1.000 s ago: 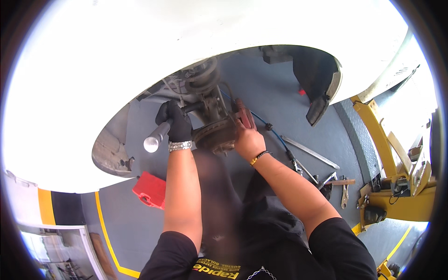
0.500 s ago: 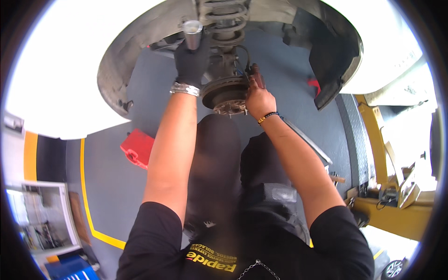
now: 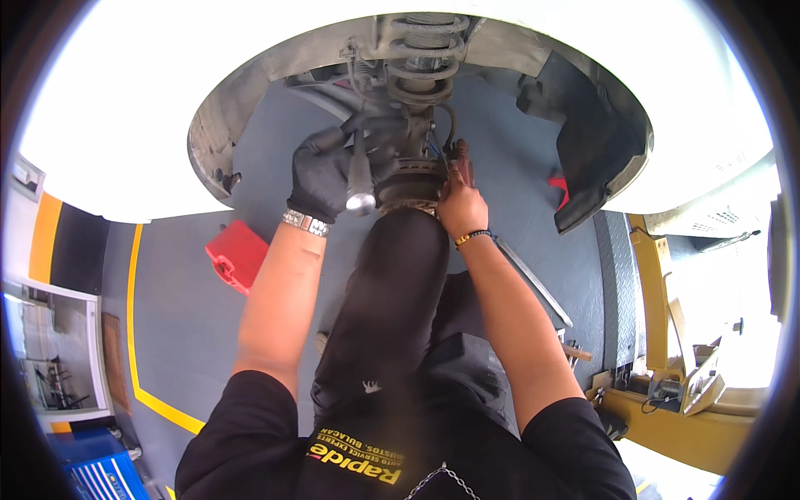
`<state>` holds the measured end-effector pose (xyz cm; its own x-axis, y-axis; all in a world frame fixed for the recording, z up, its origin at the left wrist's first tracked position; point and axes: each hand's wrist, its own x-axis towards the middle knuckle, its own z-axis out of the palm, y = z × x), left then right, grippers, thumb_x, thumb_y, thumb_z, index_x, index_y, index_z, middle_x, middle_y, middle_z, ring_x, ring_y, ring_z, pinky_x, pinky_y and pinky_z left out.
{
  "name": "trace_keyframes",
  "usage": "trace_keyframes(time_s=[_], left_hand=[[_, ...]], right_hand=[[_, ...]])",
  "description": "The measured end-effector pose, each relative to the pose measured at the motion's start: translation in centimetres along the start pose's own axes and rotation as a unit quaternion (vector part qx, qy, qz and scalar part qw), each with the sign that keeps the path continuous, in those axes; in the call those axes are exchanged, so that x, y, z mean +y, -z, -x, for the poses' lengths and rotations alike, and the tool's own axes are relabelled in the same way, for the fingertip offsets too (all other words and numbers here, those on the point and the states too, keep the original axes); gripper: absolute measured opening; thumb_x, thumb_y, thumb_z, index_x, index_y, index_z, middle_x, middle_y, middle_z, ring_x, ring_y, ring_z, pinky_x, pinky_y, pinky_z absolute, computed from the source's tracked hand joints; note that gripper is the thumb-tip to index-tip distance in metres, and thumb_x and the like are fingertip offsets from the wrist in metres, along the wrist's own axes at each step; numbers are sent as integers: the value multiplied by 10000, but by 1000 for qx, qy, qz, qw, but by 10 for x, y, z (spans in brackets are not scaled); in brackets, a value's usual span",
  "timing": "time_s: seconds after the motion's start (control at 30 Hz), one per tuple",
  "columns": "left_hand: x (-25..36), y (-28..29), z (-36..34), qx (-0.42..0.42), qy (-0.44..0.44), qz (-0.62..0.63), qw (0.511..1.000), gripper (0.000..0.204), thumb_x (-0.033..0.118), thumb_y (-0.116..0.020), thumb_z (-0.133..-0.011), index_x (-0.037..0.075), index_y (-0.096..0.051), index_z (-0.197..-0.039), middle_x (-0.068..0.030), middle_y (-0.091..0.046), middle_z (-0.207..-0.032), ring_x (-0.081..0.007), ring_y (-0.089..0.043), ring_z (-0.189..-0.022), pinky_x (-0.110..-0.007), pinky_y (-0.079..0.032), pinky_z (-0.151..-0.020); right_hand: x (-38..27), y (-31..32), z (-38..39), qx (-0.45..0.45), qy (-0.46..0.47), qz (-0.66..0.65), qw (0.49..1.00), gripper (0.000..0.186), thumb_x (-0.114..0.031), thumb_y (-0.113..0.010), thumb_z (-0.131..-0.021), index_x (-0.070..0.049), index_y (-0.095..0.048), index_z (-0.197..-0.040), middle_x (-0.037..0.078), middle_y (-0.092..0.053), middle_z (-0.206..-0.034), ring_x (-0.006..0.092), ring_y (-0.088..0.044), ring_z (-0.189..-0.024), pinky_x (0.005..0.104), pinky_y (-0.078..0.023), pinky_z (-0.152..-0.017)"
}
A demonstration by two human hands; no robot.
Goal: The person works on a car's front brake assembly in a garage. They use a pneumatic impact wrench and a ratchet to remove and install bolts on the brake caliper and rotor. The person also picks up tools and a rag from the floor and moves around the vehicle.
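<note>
Metal bar (image 3: 359, 173): left of the brake disc (image 3: 410, 185); fingers of the gloved left hand (image 3: 319, 177) seemingly wrapped around it, blurred. Likely heavy, stiff, smooth; best held mid-shaft. Reddish part (image 3: 467, 172): right of the disc; fingers of the bare right hand (image 3: 463, 207) clasping its near end; probably rigid, best gripped around its body.

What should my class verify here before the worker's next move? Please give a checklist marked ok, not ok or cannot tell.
1. Silver tool in the left hand: ok, held.
2. Right hand at the reddish part beside the brake disc: ok.
3. Both hands gloved: not ok; only the left is, in black.
4. Knee apart from the disc: cannot tell; it overlaps the lower edge in this view.
5. Wheel off, disc exposed: ok.
</note>
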<state>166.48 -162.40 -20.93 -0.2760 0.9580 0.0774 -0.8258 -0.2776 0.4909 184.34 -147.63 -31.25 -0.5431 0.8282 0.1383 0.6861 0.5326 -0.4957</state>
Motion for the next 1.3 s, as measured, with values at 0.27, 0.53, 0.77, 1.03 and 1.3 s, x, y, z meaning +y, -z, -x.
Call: trace_keyframes(time_s=[0.27,0.53,0.77,1.03,1.3], left_hand=[[41,91,-114,235,158,-241,928,252,233,-503,-1025,-6,-578,-994,-103,-620,-783,-176,-602,-548,-238,-531,-443],[69,72,-128,232,359,-362,829,406,405,-432,-1039,157,-527,-733,47,-463,-504,-71,-382,-350,-208,-283,-317],[56,70,-120,236,351,-298,856,392,390,-446,-1042,138,-525,-752,35,-453,-505,-85,-403,-355,-230,-317,-297],[62,92,-114,217,319,-231,893,260,303,-470,-1039,70,-542,-947,14,-525,-625,-72,-466,-408,-226,-398,-343],[78,88,-109,272,258,-277,885,270,357,-483,-1022,141,-506,-862,50,-420,-507,-95,-384,-367,-245,-315,-326]], right_hand=[[-6,-6,-3,26,27,-7,999,467,-263,-500,-970,-194,-512,-1432,260,-705,-1018,445,-699,-874,526,-576,-798],[-5,2,-1,-37,1,-18,999,491,-217,-492,-960,-164,-497,-1448,232,-720,-939,399,-716,-821,497,-578,-749],[5,-6,4,106,81,-41,990,507,-120,-507,-920,-107,-511,-1427,201,-623,-1232,379,-590,-1160,470,-550,-894],[-5,7,5,58,51,-82,994,470,-53,-539,-889,-66,-567,-1359,141,-316,-1591,379,-289,-1473,429,-483,-1060],[-1,1,-4,21,20,-88,996,434,-150,-535,-922,-90,-564,-1351,217,-599,-1132,398,-581,-1038,482,-554,-822]])
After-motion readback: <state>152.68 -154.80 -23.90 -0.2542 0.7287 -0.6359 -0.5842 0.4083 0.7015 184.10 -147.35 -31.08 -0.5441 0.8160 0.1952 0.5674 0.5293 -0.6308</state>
